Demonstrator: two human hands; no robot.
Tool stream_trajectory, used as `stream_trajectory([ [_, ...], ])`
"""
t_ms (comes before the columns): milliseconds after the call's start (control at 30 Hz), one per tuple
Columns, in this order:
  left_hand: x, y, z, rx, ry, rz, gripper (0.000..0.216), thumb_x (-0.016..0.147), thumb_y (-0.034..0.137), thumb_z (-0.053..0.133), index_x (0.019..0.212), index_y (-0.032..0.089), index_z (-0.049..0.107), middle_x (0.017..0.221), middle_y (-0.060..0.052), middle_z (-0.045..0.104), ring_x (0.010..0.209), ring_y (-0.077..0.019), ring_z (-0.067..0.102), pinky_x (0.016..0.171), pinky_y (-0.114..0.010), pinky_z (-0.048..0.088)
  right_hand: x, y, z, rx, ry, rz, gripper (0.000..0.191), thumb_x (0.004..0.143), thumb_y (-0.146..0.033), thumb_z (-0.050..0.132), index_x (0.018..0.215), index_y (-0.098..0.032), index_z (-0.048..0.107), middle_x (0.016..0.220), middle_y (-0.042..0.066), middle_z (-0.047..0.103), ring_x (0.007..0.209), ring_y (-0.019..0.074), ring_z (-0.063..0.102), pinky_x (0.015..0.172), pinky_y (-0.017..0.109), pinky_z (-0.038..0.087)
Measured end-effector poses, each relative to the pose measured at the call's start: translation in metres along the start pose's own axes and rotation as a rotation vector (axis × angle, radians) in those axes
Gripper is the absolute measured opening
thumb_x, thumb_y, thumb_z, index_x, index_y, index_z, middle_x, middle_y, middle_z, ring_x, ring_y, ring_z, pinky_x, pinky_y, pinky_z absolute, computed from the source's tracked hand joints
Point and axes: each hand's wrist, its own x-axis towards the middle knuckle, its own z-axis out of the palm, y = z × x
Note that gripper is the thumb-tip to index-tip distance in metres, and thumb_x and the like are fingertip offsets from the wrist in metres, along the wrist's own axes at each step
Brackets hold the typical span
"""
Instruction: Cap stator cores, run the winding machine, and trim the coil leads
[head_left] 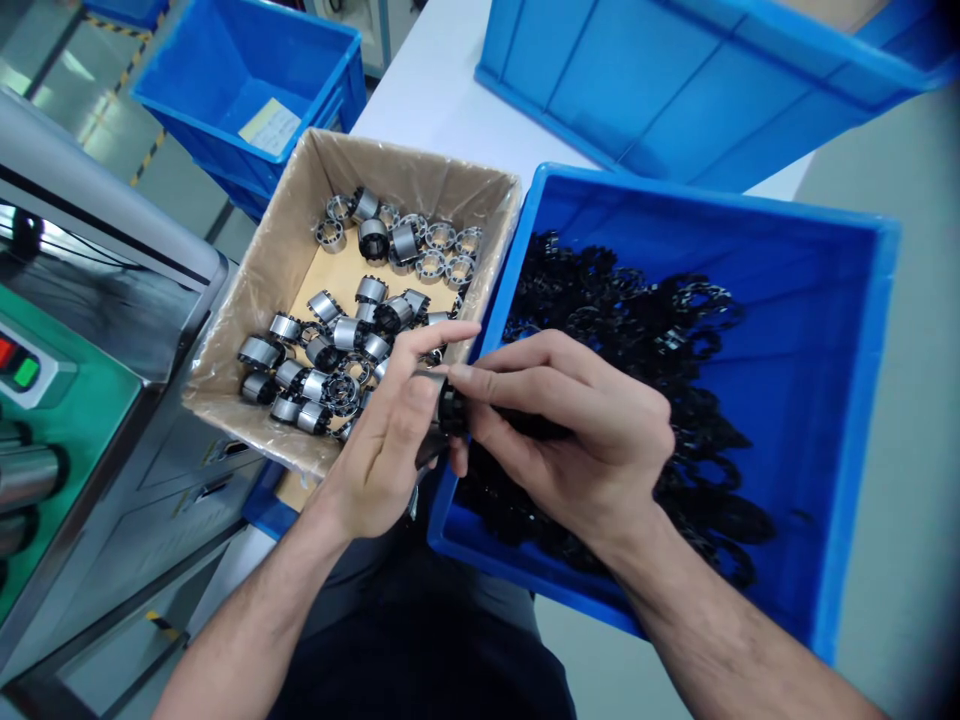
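Observation:
My left hand is wrapped around a motor stator core, a steel cylinder with a toothed black plastic end facing right. Its thumb lies along the steel and its index finger stretches out past it. My right hand closes its thumb and fingers on that black plastic end; the fingers hide part of it. Both hands meet over the adjoining edges of a lined cardboard box and a blue bin. Several stator cores lie in the box. Loose black plastic rings are heaped in the bin.
A larger blue crate stands behind the bin on the white table. Another blue crate with a paper slip is at the back left. On the left is a machine with a green panel and red and green buttons.

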Motion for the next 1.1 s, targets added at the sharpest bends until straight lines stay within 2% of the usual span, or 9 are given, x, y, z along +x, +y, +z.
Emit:
stream_trajectory([
  [200, 0.002, 0.008, 0.002, -0.006, 0.008, -0.067, 0.062, 0.125, 0.077, 0.045, 0.165, 0.033, 0.064, 0.077, 0.000, 0.069, 0.060, -0.0191, 0.067, 0.054, -0.031, 0.048, 0.000, -0.010, -0.002, 0.047, -0.010, 0.107, 0.027, 0.104, -0.012, 0.085, 0.113, -0.036, 0.096, 0.090, 0.005, 0.084, 0.075, 0.0212, 0.079, 0.065, 0.035, 0.066],
  [367, -0.001, 0.009, 0.001, -0.053, -0.013, -0.070, 0.051, 0.125, 0.071, 0.051, 0.146, 0.030, 0.072, 0.112, -0.006, 0.079, 0.078, -0.0189, 0.075, 0.065, -0.031, 0.056, -0.002, -0.013, -0.003, 0.018, -0.016, 0.086, 0.029, 0.097, -0.011, 0.093, 0.105, -0.038, 0.096, 0.093, 0.004, 0.082, 0.074, 0.0196, 0.076, 0.066, 0.035, 0.066],
  [500, 0.001, 0.006, -0.002, -0.029, -0.044, -0.074, 0.055, 0.125, 0.072, 0.055, 0.160, 0.032, 0.068, 0.093, -0.002, 0.079, 0.069, -0.0185, 0.074, 0.061, -0.029, 0.056, 0.002, -0.007, -0.007, 0.241, -0.055, 0.346, 0.019, 0.102, -0.016, 0.088, 0.113, -0.031, 0.088, 0.095, 0.001, 0.080, 0.073, 0.0172, 0.075, 0.063, 0.031, 0.062],
  [567, 0.006, 0.004, -0.004, -0.014, 0.041, -0.017, 0.061, 0.122, 0.079, 0.056, 0.143, 0.026, 0.075, 0.086, -0.003, 0.079, 0.064, -0.0183, 0.074, 0.058, -0.029, 0.057, 0.007, -0.002, -0.012, 0.439, -0.075, 0.481, 0.020, 0.099, -0.024, 0.094, 0.112, -0.030, 0.080, 0.102, 0.001, 0.079, 0.078, 0.0168, 0.075, 0.061, 0.028, 0.061],
  [633, 0.011, 0.003, -0.007, -0.044, 0.195, 0.088, 0.065, 0.118, 0.085, 0.058, 0.107, 0.022, 0.074, 0.087, -0.005, 0.082, 0.062, -0.0168, 0.074, 0.054, -0.027, 0.054, 0.010, 0.002, -0.017, 0.619, -0.071, 0.537, 0.034, 0.092, -0.027, 0.102, 0.107, -0.029, 0.071, 0.107, 0.000, 0.076, 0.083, 0.0164, 0.075, 0.061, 0.025, 0.061],
  [733, 0.016, 0.004, -0.008, -0.048, 0.281, 0.161, 0.057, 0.116, 0.071, 0.072, 0.088, 0.023, 0.056, 0.083, -0.002, 0.082, 0.055, -0.0131, 0.068, 0.049, -0.024, 0.048, 0.014, 0.000, -0.019, 0.770, -0.074, 0.581, 0.053, 0.088, -0.033, 0.109, 0.098, -0.029, 0.057, 0.108, -0.001, 0.072, 0.087, 0.0150, 0.074, 0.057, 0.020, 0.058],
  [867, 0.013, 0.008, -0.001, 0.232, 0.117, 0.260, 0.034, 0.099, 0.039, 0.101, 0.111, 0.026, 0.072, 0.081, 0.005, 0.077, 0.062, -0.0117, 0.067, 0.060, -0.024, 0.053, 0.015, -0.004, -0.012, 0.897, -0.099, 0.625, 0.067, 0.090, -0.045, 0.110, 0.091, -0.028, 0.045, 0.101, -0.002, 0.070, 0.080, 0.0130, 0.073, 0.040, 0.013, 0.043],
  [1000, 0.008, 0.005, 0.002, 0.443, 0.192, 0.381, 0.026, 0.098, 0.030, 0.100, 0.099, 0.025, 0.075, 0.084, 0.005, 0.074, 0.064, -0.0108, 0.062, 0.061, -0.025, 0.050, 0.012, 0.000, -0.010, 0.885, -0.085, 0.606, 0.060, 0.092, -0.040, 0.110, 0.086, -0.026, 0.052, 0.099, -0.003, 0.076, 0.062, 0.0088, 0.064, 0.035, 0.014, 0.039],
  [1100, 0.006, 0.001, -0.002, 0.438, 0.244, 0.366, 0.019, 0.105, 0.035, 0.092, 0.102, 0.026, 0.075, 0.081, 0.004, 0.071, 0.065, -0.0134, 0.060, 0.063, -0.028, 0.049, 0.011, 0.005, -0.016, 0.775, -0.093, 0.588, 0.041, 0.095, -0.045, 0.108, 0.096, -0.026, 0.072, 0.105, 0.000, 0.083, 0.058, 0.0085, 0.061, 0.039, 0.019, 0.044],
])
